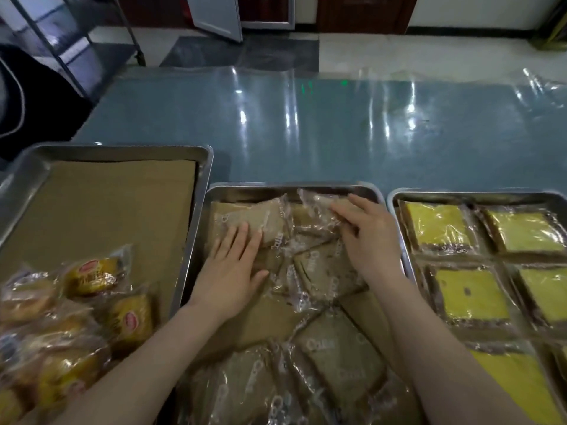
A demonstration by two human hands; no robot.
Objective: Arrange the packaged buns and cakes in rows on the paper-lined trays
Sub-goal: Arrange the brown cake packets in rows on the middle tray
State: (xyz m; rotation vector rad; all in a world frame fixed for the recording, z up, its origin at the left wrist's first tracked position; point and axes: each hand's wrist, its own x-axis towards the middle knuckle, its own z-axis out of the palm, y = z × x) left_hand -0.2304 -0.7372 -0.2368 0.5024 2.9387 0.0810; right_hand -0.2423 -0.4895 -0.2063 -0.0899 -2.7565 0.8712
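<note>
Three steel trays lie side by side in the head view. The middle tray [294, 189] holds several clear-wrapped brown cakes in a loose heap. My left hand [233, 265] lies flat, fingers straight, on a brown cake [245, 217] at the tray's far left. My right hand [365, 231] rests on another wrapped brown cake [316, 204] at the far right corner, fingers reaching over it. The left tray [116, 150] has brown paper and a pile of wrapped golden buns [92, 276] at its near end. The right tray [466, 194] carries yellow wrapped cakes [438, 223] in rows.
The trays stand on a blue table [306, 127] covered with shiny clear film. A metal rack [61, 41] stands on the floor beyond the table's far left, and a dark garment [33, 99] lies at the left edge.
</note>
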